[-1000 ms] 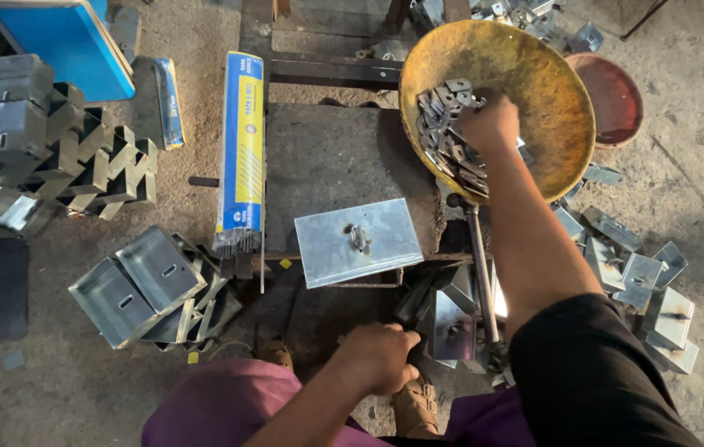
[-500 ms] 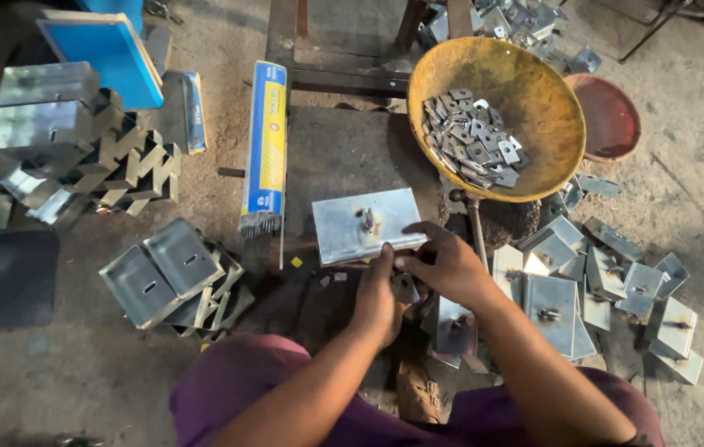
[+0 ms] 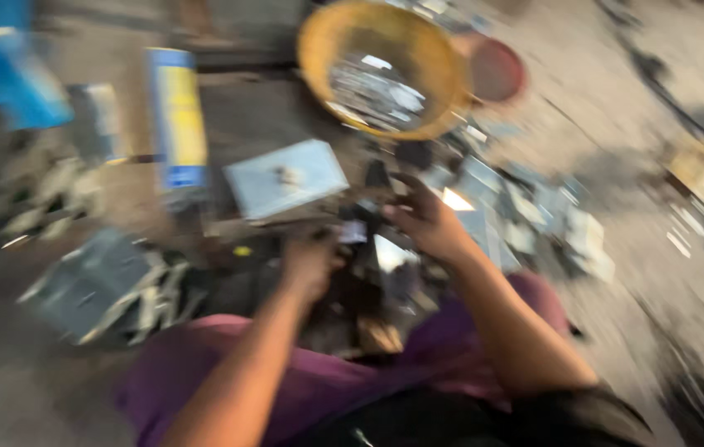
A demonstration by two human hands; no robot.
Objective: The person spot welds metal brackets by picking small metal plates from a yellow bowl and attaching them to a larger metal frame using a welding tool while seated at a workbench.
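Pretty blurry shot, but the left hand is curling closed around a small metal piece, and the right hand is sitting just beside it with fingers loosely bent; can't tell if it's gripping anything. A flat metal plate is lying just above the left hand, and the yellow bowl of metal bits is sitting farther up.

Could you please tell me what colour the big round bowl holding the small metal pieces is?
The bowl is yellow, worn darker inside; the head view shows it, though blurred.
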